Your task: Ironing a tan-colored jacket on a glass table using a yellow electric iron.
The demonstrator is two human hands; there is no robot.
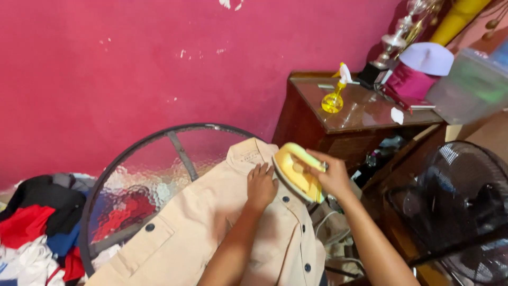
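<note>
Right hand (332, 177) is gripping a yellow iron (297, 172) tight, near the collar of a beige shirt (211, 233) on the round glass table (143, 159); left hand (261, 185) presses flat beside it.

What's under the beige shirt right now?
The beige shirt lies on a round glass table; through the bare glass, coloured clothes show below. What lies directly beneath the shirt is covered.
</note>
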